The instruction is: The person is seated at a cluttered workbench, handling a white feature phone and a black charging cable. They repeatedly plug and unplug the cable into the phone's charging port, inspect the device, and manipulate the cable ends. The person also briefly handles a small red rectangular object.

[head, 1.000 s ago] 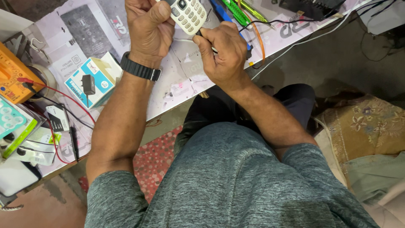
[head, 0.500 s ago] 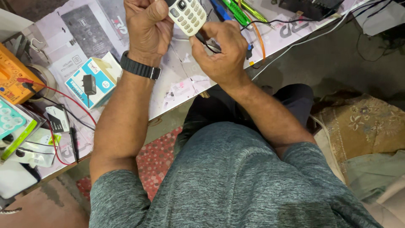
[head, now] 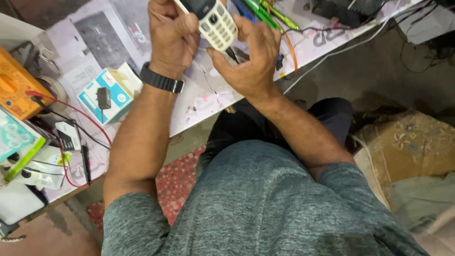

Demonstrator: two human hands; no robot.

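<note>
While the left hand [head: 173, 35] closes its grip around the upper part of a cream keypad phone [head: 215, 23], holding it raised above the bench [head: 208, 95], the right hand [head: 249, 59] pinches a thin dark tool [head: 232, 54] against the phone's lower end. Both grips are tight, fingers curled, nothing loose between them. As I judge it, the tool could skid off the phone's edge if pushed too hard, jabbing the left palm or scratching the casing. With the phone held in the air rather than braced, a slip of the left grip might drop it onto the bench among the pens [head: 265, 12] and wires [head: 289, 45]. A boxed charger [head: 106, 95] and orange multimeter [head: 16, 92] lie well apart.
</note>
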